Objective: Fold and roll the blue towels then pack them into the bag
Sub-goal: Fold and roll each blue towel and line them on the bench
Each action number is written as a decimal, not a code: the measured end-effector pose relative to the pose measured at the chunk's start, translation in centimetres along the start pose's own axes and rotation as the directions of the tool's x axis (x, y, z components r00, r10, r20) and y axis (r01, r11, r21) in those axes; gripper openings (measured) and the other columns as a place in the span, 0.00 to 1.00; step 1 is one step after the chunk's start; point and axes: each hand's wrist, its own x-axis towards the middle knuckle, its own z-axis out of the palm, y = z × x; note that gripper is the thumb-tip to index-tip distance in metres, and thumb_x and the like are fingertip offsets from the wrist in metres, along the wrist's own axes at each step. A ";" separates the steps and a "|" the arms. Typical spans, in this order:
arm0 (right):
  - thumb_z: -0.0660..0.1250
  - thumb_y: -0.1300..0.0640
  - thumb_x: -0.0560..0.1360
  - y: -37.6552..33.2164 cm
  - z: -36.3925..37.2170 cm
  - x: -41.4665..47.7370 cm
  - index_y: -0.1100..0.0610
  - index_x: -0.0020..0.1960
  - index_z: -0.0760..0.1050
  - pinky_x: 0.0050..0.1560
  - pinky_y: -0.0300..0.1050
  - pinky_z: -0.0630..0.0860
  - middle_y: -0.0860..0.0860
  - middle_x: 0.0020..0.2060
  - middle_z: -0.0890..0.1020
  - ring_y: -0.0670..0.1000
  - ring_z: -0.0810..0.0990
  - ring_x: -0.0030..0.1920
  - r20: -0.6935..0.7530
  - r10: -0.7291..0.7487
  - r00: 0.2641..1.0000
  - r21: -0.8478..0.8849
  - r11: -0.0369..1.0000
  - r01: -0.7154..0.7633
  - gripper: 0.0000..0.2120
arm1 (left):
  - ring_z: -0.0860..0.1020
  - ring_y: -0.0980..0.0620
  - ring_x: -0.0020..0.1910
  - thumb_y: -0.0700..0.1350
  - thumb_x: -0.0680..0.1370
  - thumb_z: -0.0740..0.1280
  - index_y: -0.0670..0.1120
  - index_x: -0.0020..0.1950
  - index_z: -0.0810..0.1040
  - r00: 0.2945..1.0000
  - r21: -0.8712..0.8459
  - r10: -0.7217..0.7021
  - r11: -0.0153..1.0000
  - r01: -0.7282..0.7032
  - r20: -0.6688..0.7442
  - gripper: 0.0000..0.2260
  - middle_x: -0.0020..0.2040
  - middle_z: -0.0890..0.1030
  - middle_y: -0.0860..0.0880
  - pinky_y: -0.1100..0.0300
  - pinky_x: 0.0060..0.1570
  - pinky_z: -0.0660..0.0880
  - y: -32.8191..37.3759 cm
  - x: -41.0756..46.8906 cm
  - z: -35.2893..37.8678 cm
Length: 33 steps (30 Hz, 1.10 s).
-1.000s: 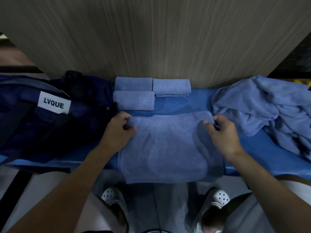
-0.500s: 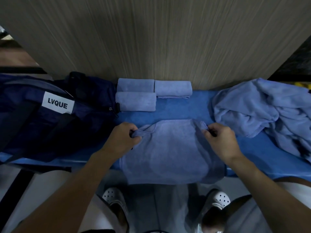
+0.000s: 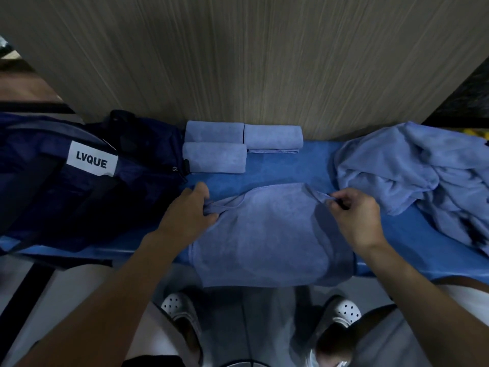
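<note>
A light blue towel [image 3: 272, 234] lies flat in front of me, its near edge hanging over the table's front. My left hand [image 3: 189, 213] pinches its far left corner and my right hand [image 3: 354, 215] pinches its far right corner; both corners are lifted and drawn toward me, so the far edge bows. Three rolled blue towels [image 3: 214, 157] lie at the back by the wall. A dark navy bag [image 3: 79, 181] with a white LVQUE label lies at the left. A heap of unfolded blue towels [image 3: 412, 173] sits at the right.
The table [image 3: 291, 170] has a bright blue cover and butts against a wood-grain wall [image 3: 251, 62]. My white perforated shoes [image 3: 180, 308] show on the floor below the table's front edge.
Both hands have pulled the towel's far corners toward me, and the far edge has gone from straight to bowed. The view has shifted down a little.
</note>
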 end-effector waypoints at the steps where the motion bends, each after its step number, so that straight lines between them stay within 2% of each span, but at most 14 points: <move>1: 0.71 0.62 0.74 0.1 0.0 0.0 0.55 0.41 0.78 0.40 0.38 0.72 0.45 0.33 0.79 0.47 0.79 0.38 0.004 0.021 1.000 0.031 0.999 -0.021 0.04 | 0.76 0.49 0.40 0.45 0.72 0.73 0.45 0.48 0.69 0.999 -0.025 -0.041 0.999 0.042 0.014 0.13 0.42 0.76 0.48 0.55 0.41 0.74 0.1 0.0 -0.1; 4: 0.71 0.61 0.74 0.2 0.0 0.0 0.54 0.39 0.78 0.34 0.31 0.72 0.46 0.33 0.80 0.43 0.77 0.34 0.008 0.078 0.997 0.137 0.988 -0.078 0.06 | 0.78 0.50 0.37 0.43 0.72 0.73 0.43 0.42 0.75 0.996 -0.100 -0.085 0.991 0.088 0.040 0.08 0.37 0.79 0.48 0.59 0.37 0.75 0.1 -0.2 -0.2; 7: 0.72 0.57 0.73 0.1 0.0 0.0 0.54 0.35 0.76 0.31 0.33 0.71 0.47 0.29 0.79 0.41 0.74 0.28 -0.001 0.095 0.995 0.179 0.979 -0.093 0.09 | 0.76 0.52 0.32 0.39 0.71 0.73 0.42 0.37 0.74 0.999 -0.125 -0.031 0.992 0.033 0.017 0.08 0.33 0.78 0.47 0.62 0.31 0.72 0.2 -0.4 -0.4; 9: 0.72 0.56 0.73 0.1 -0.1 0.0 0.56 0.34 0.76 0.30 0.35 0.69 0.47 0.26 0.76 0.42 0.71 0.26 -0.003 0.088 0.996 0.207 0.975 -0.085 0.11 | 0.74 0.57 0.28 0.35 0.70 0.72 0.42 0.36 0.73 1.000 -0.157 -0.008 0.987 0.010 0.012 0.09 0.32 0.78 0.46 0.66 0.27 0.70 0.3 -0.5 -0.5; 12: 0.72 0.57 0.74 0.1 -0.1 -0.1 0.57 0.34 0.76 0.30 0.35 0.69 0.48 0.26 0.75 0.42 0.69 0.26 0.014 0.089 0.996 0.240 0.967 -0.090 0.11 | 0.72 0.58 0.28 0.33 0.70 0.71 0.41 0.36 0.71 0.999 -0.198 -0.028 0.980 0.032 0.027 0.10 0.32 0.75 0.48 0.68 0.28 0.69 0.3 -0.4 -0.7; 15: 0.72 0.60 0.73 0.2 0.0 0.1 0.56 0.34 0.75 0.28 0.30 0.69 0.48 0.26 0.75 0.41 0.71 0.26 0.015 0.103 0.995 0.259 0.960 -0.103 0.11 | 0.69 0.56 0.30 0.36 0.70 0.73 0.44 0.33 0.67 0.998 -0.207 -0.044 0.977 0.052 0.042 0.15 0.30 0.71 0.50 0.63 0.33 0.69 0.1 -0.2 -0.9; 19: 0.72 0.60 0.74 0.3 -0.1 0.2 0.55 0.35 0.75 0.29 0.33 0.69 0.47 0.26 0.74 0.40 0.70 0.25 0.034 0.106 0.994 0.255 0.961 -0.111 0.10 | 0.71 0.63 0.27 0.37 0.68 0.77 0.47 0.30 0.72 0.998 -0.287 -0.062 0.956 0.052 -0.025 0.15 0.29 0.74 0.54 0.70 0.32 0.68 0.4 0.0 -1.1; 22: 0.71 0.62 0.74 0.5 -0.4 0.2 0.56 0.37 0.76 0.29 0.32 0.69 0.43 0.25 0.75 0.40 0.70 0.26 0.042 0.109 0.993 0.284 0.952 -0.117 0.09 | 0.74 0.60 0.32 0.37 0.68 0.78 0.48 0.34 0.77 0.994 -0.402 -0.072 0.915 0.032 -0.084 0.12 0.33 0.79 0.50 0.67 0.35 0.72 0.9 -0.2 -1.3; 25: 0.69 0.64 0.75 0.7 -0.9 0.0 0.56 0.38 0.78 0.30 0.29 0.69 0.39 0.25 0.76 0.38 0.71 0.28 0.059 0.107 0.993 0.309 0.944 -0.120 0.08 | 0.76 0.55 0.34 0.36 0.70 0.76 0.46 0.37 0.80 0.988 -0.470 -0.065 0.882 -0.007 -0.138 0.08 0.36 0.82 0.41 0.68 0.35 0.73 1.9 -0.6 -1.9; 27: 0.69 0.63 0.75 0.5 -1.5 0.0 0.57 0.39 0.80 0.31 0.32 0.70 0.41 0.26 0.77 0.39 0.71 0.29 0.074 0.109 0.991 0.325 0.937 -0.128 0.07 | 0.76 0.53 0.34 0.37 0.72 0.75 0.43 0.37 0.81 0.984 -0.491 -0.066 0.871 -0.023 -0.165 0.05 0.37 0.82 0.38 0.67 0.35 0.73 2.5 -0.8 -2.6; 28: 0.69 0.61 0.75 0.3 -1.9 0.0 0.59 0.39 0.81 0.33 0.36 0.71 0.45 0.28 0.78 0.42 0.72 0.31 0.085 0.113 0.990 0.340 0.931 -0.135 0.06 | 0.75 0.52 0.34 0.38 0.72 0.75 0.43 0.38 0.81 0.982 -0.488 -0.064 0.872 -0.031 -0.177 0.05 0.37 0.81 0.37 0.66 0.35 0.72 2.8 -0.8 -3.0; 30: 0.70 0.56 0.76 -0.1 -2.9 0.1 0.67 0.41 0.79 0.37 0.44 0.69 0.54 0.32 0.77 0.49 0.71 0.35 0.104 0.106 0.989 0.368 0.920 -0.137 0.13 | 0.75 0.50 0.34 0.39 0.73 0.74 0.43 0.38 0.81 0.977 -0.467 -0.049 0.883 -0.054 -0.207 0.05 0.37 0.80 0.35 0.60 0.36 0.72 3.3 -1.0 -3.9; 31: 0.70 0.54 0.76 -0.5 -3.6 0.1 0.70 0.41 0.77 0.38 0.46 0.67 0.55 0.33 0.75 0.50 0.69 0.35 0.103 0.098 0.990 0.372 0.919 -0.130 0.17 | 0.75 0.49 0.34 0.40 0.74 0.74 0.43 0.39 0.80 0.975 -0.460 -0.035 0.885 -0.072 -0.220 0.05 0.37 0.80 0.35 0.58 0.36 0.72 3.5 -1.0 -4.4; 33: 0.69 0.55 0.76 -1.4 -5.1 -0.2 0.70 0.39 0.76 0.37 0.48 0.66 0.56 0.32 0.74 0.51 0.68 0.34 0.082 0.072 0.994 0.382 0.919 -0.098 0.17 | 0.75 0.51 0.34 0.39 0.75 0.73 0.42 0.39 0.80 0.968 -0.454 0.007 0.882 -0.124 -0.253 0.05 0.37 0.80 0.37 0.62 0.35 0.72 4.2 -1.4 -5.4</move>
